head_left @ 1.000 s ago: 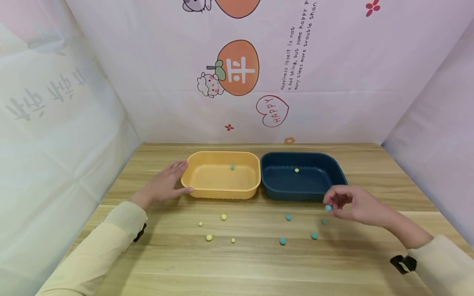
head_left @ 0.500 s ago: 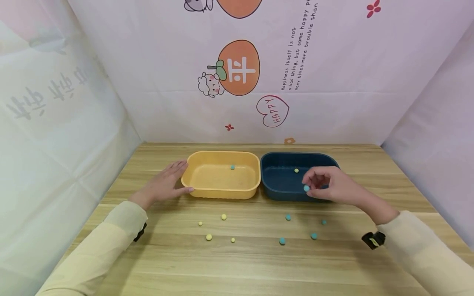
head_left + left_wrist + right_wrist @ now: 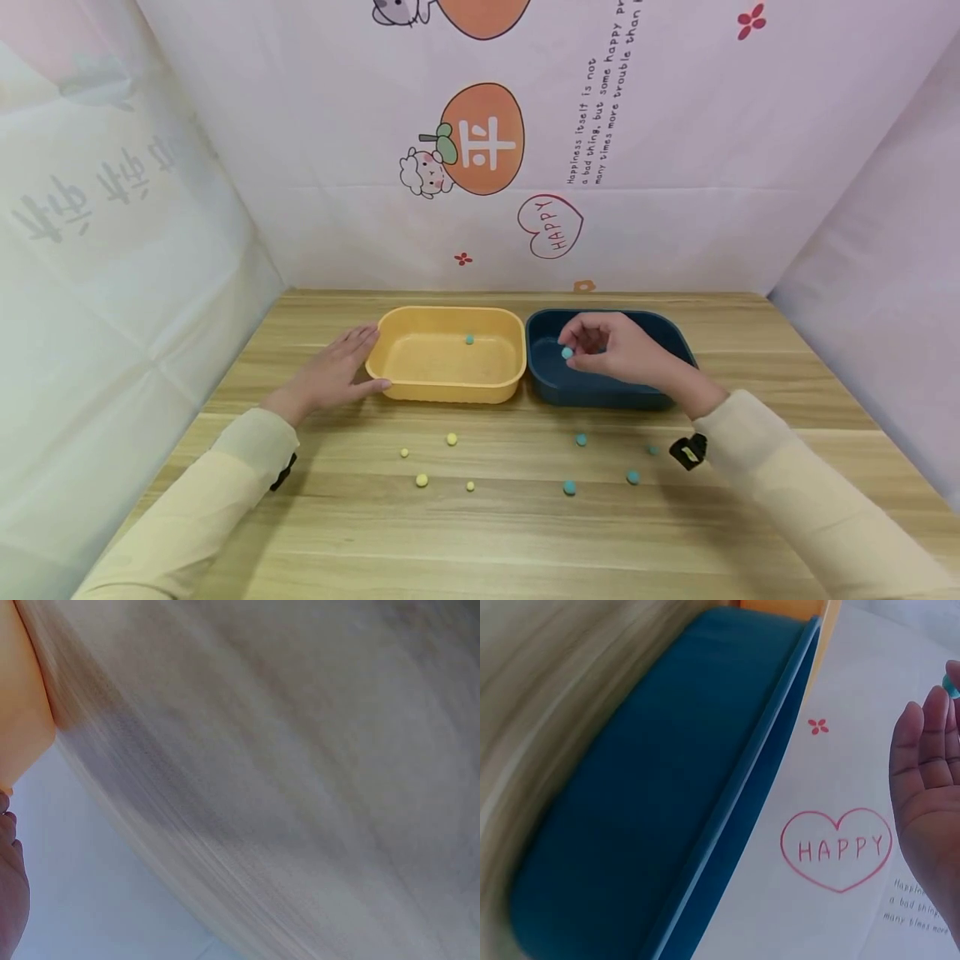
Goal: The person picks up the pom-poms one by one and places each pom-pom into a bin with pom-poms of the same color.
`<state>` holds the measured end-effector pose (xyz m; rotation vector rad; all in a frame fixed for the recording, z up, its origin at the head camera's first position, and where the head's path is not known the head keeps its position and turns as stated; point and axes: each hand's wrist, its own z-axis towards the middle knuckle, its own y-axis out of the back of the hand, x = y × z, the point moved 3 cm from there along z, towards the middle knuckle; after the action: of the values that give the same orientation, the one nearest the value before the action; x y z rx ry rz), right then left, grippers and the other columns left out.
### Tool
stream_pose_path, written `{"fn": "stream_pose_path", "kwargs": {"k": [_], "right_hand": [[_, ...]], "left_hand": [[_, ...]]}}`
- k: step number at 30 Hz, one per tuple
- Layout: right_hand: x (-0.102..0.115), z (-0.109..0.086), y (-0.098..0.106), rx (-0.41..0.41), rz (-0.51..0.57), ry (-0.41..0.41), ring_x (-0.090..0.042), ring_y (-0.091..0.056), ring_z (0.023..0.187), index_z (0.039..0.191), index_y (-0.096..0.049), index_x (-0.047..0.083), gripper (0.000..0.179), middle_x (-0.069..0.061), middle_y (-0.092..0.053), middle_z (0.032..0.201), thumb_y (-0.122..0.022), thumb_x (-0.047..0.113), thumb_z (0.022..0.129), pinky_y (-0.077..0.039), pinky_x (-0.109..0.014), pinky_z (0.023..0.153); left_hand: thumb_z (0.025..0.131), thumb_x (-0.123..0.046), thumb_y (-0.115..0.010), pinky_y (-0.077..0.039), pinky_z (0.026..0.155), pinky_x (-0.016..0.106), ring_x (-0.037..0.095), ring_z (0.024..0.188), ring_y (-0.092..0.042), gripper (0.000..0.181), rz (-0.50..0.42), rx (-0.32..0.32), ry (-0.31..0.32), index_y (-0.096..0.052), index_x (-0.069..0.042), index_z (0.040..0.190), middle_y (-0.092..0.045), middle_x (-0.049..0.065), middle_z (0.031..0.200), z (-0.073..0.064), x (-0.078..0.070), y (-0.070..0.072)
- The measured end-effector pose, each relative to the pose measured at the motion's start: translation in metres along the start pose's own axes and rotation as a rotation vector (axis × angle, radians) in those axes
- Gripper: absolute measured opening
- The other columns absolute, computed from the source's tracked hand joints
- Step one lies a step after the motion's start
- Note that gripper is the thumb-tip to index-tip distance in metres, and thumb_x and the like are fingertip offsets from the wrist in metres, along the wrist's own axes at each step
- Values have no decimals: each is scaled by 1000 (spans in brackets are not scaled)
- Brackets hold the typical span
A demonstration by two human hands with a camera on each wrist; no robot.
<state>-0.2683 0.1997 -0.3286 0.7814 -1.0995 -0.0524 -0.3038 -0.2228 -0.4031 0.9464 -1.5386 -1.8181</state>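
My right hand (image 3: 618, 348) pinches a small blue ball (image 3: 567, 353) between thumb and fingertips, over the left part of the dark blue bin (image 3: 551, 390). In the right wrist view the same blue ball (image 3: 950, 686) shows at the fingertips, beyond the bin's long wall. My left hand (image 3: 330, 373) lies with straight fingers against the left end of the yellow bin (image 3: 450, 392), thumb at its front edge. One small blue ball (image 3: 470, 339) is inside the yellow bin. The left wrist view catches only part of the left hand (image 3: 11, 892) beside the yellow bin (image 3: 22, 697).
The two bins stand side by side on a wooden table (image 3: 360, 550). Several yellow balls (image 3: 452, 439) lie in front of the yellow bin, several blue balls (image 3: 570, 487) in front of the blue one. A printed white cloth (image 3: 337, 225) rises behind the table.
My right hand has carried the blue ball leftward and away from me, from the blue bin's front right corner to over its left part. The left hand stays in place.
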Motion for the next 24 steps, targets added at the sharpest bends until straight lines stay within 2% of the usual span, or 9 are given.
{"fn": "stream_pose_path", "kwargs": {"k": [7, 15, 24], "right_hand": [[0, 27, -13, -13, 28, 1, -26, -56, 77, 104, -65, -3, 19, -10, -60, 87, -70, 0, 86, -52, -26, 66], [-1, 58, -36, -6, 1, -10, -23, -57, 79, 102, -66, 2, 16, -9, -62, 89, -71, 1, 86, -53, -28, 70], [1, 87, -61, 17, -54, -78, -21, -56, 80, 100, -66, 1, 16, -8, -61, 89, -72, 2, 85, -51, -28, 72]], "left_hand": [[94, -60, -50, -9, 118, 45, 36, 145, -13, 95, 19, 0, 3, -16, 7, 152, -17, 24, 157, 0, -1, 0], [94, -59, -50, -9, 118, 46, 37, 145, -13, 94, 13, 4, 5, -16, 8, 151, -16, 24, 157, -1, -3, 1], [94, -60, -49, -9, 118, 46, 37, 145, -13, 94, 19, 6, 6, -16, 7, 152, -15, 23, 158, -2, -3, -1]]}}
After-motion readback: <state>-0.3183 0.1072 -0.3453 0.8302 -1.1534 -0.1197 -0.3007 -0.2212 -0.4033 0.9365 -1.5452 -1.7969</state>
